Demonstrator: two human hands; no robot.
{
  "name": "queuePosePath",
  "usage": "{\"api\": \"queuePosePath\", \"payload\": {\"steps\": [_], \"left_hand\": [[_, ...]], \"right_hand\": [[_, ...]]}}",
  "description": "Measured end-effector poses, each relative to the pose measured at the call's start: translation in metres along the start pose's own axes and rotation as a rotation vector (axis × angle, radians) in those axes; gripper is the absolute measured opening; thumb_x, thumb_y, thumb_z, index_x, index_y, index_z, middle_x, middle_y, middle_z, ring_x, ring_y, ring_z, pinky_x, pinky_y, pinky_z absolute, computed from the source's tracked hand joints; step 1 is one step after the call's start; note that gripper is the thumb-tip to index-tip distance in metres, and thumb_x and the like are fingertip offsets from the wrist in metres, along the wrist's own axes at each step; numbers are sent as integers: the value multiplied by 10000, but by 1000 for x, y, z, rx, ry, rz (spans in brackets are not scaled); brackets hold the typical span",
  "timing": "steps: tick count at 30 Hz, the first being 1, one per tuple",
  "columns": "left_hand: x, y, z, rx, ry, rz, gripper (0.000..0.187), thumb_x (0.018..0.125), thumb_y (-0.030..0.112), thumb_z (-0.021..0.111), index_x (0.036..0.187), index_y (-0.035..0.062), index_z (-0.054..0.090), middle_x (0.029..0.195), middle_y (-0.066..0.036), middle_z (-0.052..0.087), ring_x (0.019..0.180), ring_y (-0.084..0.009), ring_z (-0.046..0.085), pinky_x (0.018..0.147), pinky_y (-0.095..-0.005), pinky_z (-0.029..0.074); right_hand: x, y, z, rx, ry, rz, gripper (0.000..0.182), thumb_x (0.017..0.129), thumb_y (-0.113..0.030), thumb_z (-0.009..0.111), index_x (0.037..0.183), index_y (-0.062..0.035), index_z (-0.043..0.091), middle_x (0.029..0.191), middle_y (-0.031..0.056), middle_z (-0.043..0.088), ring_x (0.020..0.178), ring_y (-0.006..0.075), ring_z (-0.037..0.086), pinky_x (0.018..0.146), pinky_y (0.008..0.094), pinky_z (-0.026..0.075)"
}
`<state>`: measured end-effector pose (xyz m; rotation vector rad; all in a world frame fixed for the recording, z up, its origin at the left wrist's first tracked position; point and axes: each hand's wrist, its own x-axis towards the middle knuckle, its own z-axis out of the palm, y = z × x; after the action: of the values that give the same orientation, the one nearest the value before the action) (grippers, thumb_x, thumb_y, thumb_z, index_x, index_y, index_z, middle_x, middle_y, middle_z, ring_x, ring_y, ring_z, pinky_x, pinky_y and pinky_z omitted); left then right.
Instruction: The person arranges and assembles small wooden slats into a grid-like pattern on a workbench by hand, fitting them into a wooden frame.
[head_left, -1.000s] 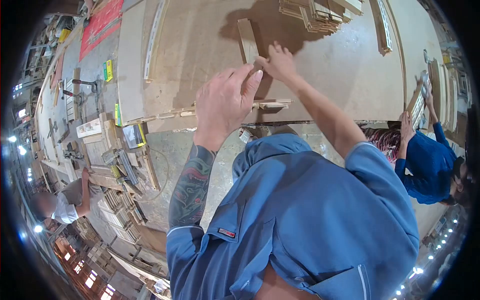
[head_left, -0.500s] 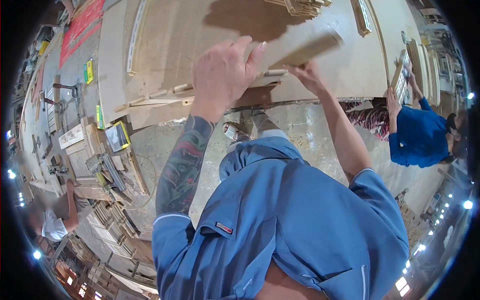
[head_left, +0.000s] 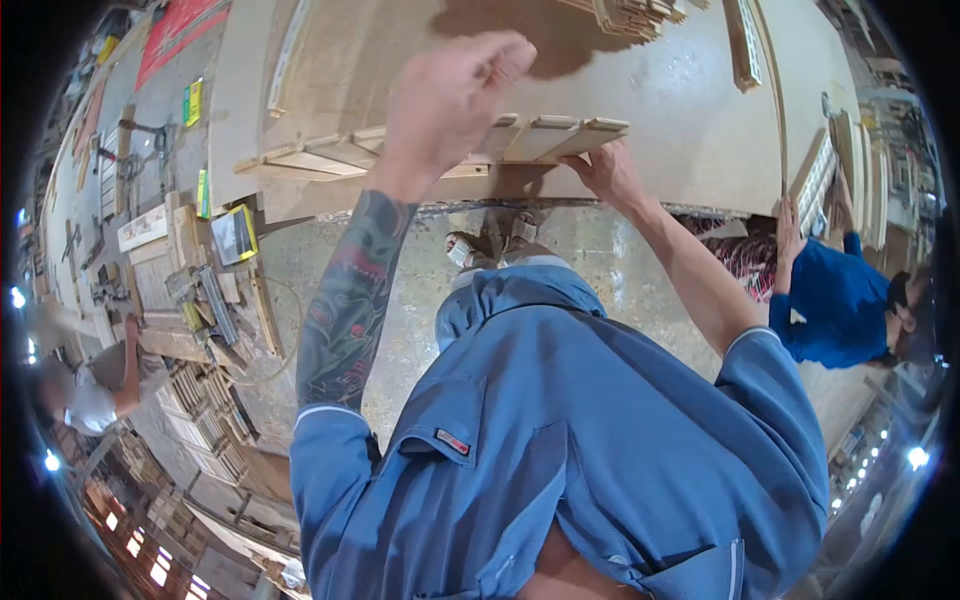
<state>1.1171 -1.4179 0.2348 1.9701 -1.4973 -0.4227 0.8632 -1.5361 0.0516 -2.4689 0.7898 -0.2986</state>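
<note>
Writing: small red-and-dark tag (head_left: pixel 453 441) on the blue shirt (head_left: pixel 640 440), at the pocket flap; lettering too small to read. Green-and-yellow packet (head_left: pixel 193 103) at left, print not legible. Black-and-yellow item (head_left: pixel 236 235) nearer, nothing readable on it.

Left hand (head_left: pixel 450 95): raised above the worktop (head_left: pixel 690 150), fingers curled in, thumb and fingertips close together. Cannot tell whether anything is pinched between them.

Right hand (head_left: pixel 612 175): partly open, fingers and thumb at the right end of the row of wooden strips (head_left: pixel 580 135), touching the endmost piece from the near side. Grip on it not clear.

Row runs left to right along the near part of the worktop, pieces leaning at a slant; the left hand and wrist hide its middle.

Arms: left forearm, tattooed, reaches up and slightly right, wrist over the row. Right forearm bare, angled left from the elbow, lower than the left hand.

Around: wood stack (head_left: pixel 635 18) at the far side; slotted strip (head_left: pixel 742 45) far right, another long strip (head_left: pixel 288 60) far left. Person in dark blue (head_left: pixel 835 305) at right.
</note>
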Motion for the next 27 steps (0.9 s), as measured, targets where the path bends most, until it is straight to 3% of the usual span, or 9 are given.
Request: {"api": "queuePosePath", "payload": {"steps": [2, 6, 10, 12, 15, 17, 19, 25, 27], "left_hand": [[-8, -7, -22, -279, 479, 70, 384, 1017, 405, 512, 1085, 91, 722, 1154, -88, 715, 1036, -237, 680, 867, -360, 516], [-82, -36, -73, -530, 1077, -385, 456, 1032, 335, 494, 1403, 72, 470, 1433, -169, 507, 1280, -265, 518, 1000, -439, 455], [-153, -35, -56, -1483, 957, -930, 805, 935, 676, 487, 1486, 104, 356, 1477, -213, 413, 1265, -406, 496, 1036, -555, 424], [-182, -32, -36, -1555, 662, -902, 1028, 865, 810, 433, 1572, 117, 157, 1436, -257, 409, 1229, -476, 502, 1019, -620, 416], [-196, -43, -19, -1869, 646, -809, 897, 918, 742, 431, 1550, 131, 251, 1410, -230, 455, 1197, -444, 543, 1011, -615, 438], [-190, -62, -15, -1784, 589, -1080, 760, 970, 654, 434, 1497, 112, 358, 1399, -191, 503, 1211, -384, 557, 1016, -577, 453], [-203, -99, 1, -1872, 598, -1114, 718, 986, 614, 436, 1487, 103, 377, 1405, -175, 513, 1222, -353, 557, 1022, -547, 455], [-225, -182, 42, -1987, 734, -1228, 634, 1008, 506, 489, 1453, 69, 377, 1366, -152, 531, 1224, -301, 559, 1015, -461, 450], [-221, -194, 38, -1905, 798, -1278, 645, 1003, 466, 530, 1474, 79, 320, 1366, -151, 522, 1239, -314, 545, 992, -469, 466]], "right_hand": [[4, 6, 10, -1, -14, -9, 273, 850, -259, 735, 1096, -142, 722, 1014, 95, 724, 1000, 322, 657, 919, 441, 478], [8, 14, 27, 109, -32, -23, 216, 834, -197, 735, 1039, -130, 736, 1025, 117, 714, 988, 344, 656, 917, 465, 487], [19, -18, 4, 32, -132, -138, 354, 798, -109, 702, 1151, -126, 683, 1062, 88, 697, 1021, 336, 632, 885, 432, 508], [43, -49, -18, -21, -33, -274, 398, 777, -137, 692, 1173, -99, 669, 1096, 111, 694, 922, 326, 635, 861, 417, 522], [106, -62, 10, -49, -170, -285, 391, 796, -53, 626, 1177, -125, 676, 1095, 66, 690, 987, 323, 633, 886, 426, 519], [153, -69, 27, -107, -347, -296, 430, 813, -35, 591, 1227, -131, 654, 1149, 75, 678, 1018, 328, 630, 901, 424, 519], [209, -91, 47, -172, -526, -291, 469, 829, -17, 556, 1277, -137, 633, 1202, 84, 665, 1048, 333, 626, 917, 421, 519], [419, -205, 148, -597, -185, -540, 786, 848, -35, 565, 1557, -247, 302, 1540, 138, 401, 1350, 356, 450, 1114, 490, 369], [469, -210, 198, -711, -37, -626, 645, 877, -51, 551, 1478, -238, 411, 1472, 119, 470, 1326, 342, 471, 1117, 499, 350]]}}
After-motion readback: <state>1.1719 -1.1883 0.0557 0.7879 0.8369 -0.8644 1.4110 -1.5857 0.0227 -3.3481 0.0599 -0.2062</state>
